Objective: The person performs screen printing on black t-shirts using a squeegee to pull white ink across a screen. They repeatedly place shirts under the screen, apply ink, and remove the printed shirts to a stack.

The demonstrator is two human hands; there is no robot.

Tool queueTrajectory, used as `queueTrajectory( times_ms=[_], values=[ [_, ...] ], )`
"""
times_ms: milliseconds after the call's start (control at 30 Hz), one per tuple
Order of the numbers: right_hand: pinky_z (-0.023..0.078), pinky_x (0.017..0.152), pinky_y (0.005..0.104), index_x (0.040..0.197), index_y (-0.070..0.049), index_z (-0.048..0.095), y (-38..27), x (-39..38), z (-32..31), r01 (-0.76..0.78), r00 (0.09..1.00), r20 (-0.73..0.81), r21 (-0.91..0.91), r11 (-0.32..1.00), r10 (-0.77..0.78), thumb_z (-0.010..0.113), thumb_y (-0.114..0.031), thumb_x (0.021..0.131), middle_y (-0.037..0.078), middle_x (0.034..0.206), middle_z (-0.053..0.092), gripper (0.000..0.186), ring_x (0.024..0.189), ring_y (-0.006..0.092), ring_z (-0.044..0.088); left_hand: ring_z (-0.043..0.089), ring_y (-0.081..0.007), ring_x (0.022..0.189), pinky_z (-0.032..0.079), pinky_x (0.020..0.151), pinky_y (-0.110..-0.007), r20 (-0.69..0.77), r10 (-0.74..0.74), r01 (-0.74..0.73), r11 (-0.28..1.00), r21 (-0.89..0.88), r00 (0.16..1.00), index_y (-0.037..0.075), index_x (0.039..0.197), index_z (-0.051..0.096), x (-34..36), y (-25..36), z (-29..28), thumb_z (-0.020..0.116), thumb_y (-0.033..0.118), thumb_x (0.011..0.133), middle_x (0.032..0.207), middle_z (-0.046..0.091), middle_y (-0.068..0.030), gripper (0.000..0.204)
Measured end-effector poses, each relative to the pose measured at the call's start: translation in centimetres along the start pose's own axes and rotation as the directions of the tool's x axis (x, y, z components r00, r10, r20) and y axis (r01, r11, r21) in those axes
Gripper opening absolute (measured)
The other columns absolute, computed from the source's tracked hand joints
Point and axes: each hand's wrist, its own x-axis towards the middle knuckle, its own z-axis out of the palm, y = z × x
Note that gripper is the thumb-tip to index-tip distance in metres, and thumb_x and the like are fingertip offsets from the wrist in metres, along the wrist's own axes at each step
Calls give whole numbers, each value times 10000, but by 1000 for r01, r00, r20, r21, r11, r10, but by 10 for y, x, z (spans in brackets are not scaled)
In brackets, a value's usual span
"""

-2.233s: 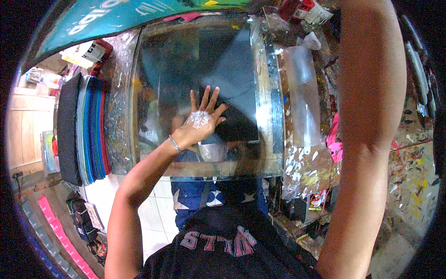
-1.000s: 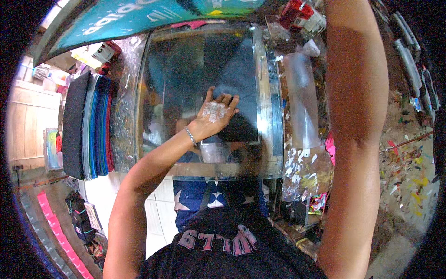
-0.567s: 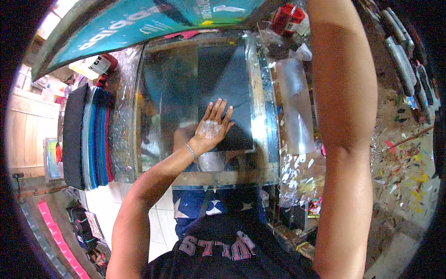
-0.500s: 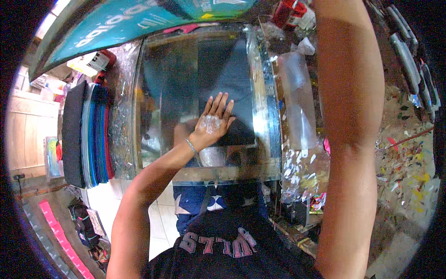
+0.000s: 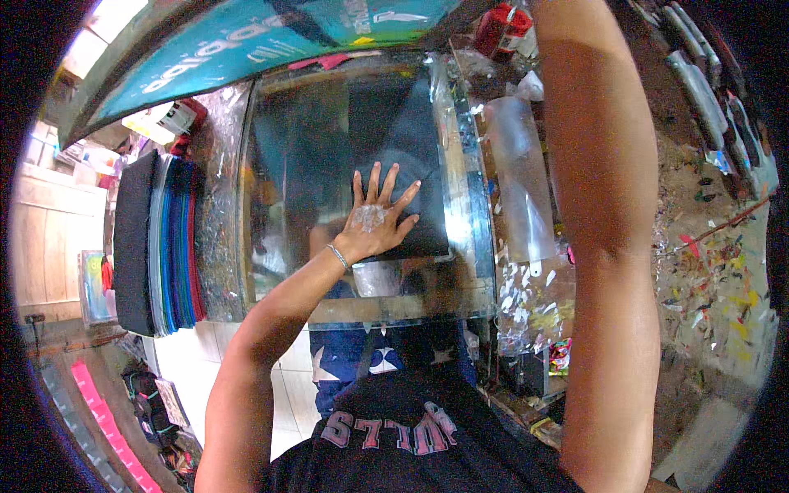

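My left hand [image 5: 374, 220] lies palm down with its fingers spread, on or just over a dark rectangular sheet [image 5: 399, 123]. Whitish smears mark the back of this hand, and a bracelet [image 5: 337, 255] circles the wrist. Under the sheet is a glossy, glass-like table top [image 5: 296, 148] that mirrors the room. My right forearm [image 5: 604, 148] reaches far upward along the right side and passes out of the picture, so the right hand cannot be seen. Beyond the table's far edge a teal framed panel [image 5: 329, 37] with white markings stands tilted.
Left of the table is a stack of coloured sheets or cloths [image 5: 173, 246], dark at its outer side. A translucent plastic strip [image 5: 519, 177] lies on a paint-flecked ledge [image 5: 534, 316] at the right. Red-and-white tubs sit at the far left [image 5: 185, 117] and far right [image 5: 501, 33].
The fingers of my left hand have spread wider, while the hand stays at nearly the same spot. The right arm appears slightly further left, and the view has shifted a little.
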Motion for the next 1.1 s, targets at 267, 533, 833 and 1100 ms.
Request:
queueTrajectory(
  times_ms=[267,533,833,1100],
  values=[
    [524,923,465,991,97,727,-27,-21,-27,-197,979,66,113,974,191,571,-595,911,342,1075,681,714,1014,437,684,377,-440,1418,216,1138,-708,24,18,-17,999,-39,1000,71,1288,621,48,3,-3,566,438,978,1405,517,-253,484],
    [518,949,474,1003,107,722,-14,-6,-4,-121,992,-5,173,977,124,567,-568,918,351,1093,674,699,1046,469,663,331,-388,1484,164,1174,-684,-93,99,-99,995,-3,991,59,1494,466,46,5,23,609,468,949,1575,413,-172,696],
    [511,971,484,1014,104,710,-8,4,0,-58,998,-10,144,988,61,518,-534,953,346,1117,666,669,1069,477,648,270,-427,1502,133,1177,-694,-87,82,-83,997,-9,993,92,1523,432,48,6,19,593,532,938,1614,364,-142,749],
    [504,983,479,1012,70,726,-10,11,5,-54,998,-26,25,998,55,487,-511,980,336,1130,665,629,1084,477,640,278,-418,1500,131,1181,-683,-104,92,-94,996,-7,990,30,1508,435,49,4,22,586,527,933,1593,396,-154,774]
  ],
)
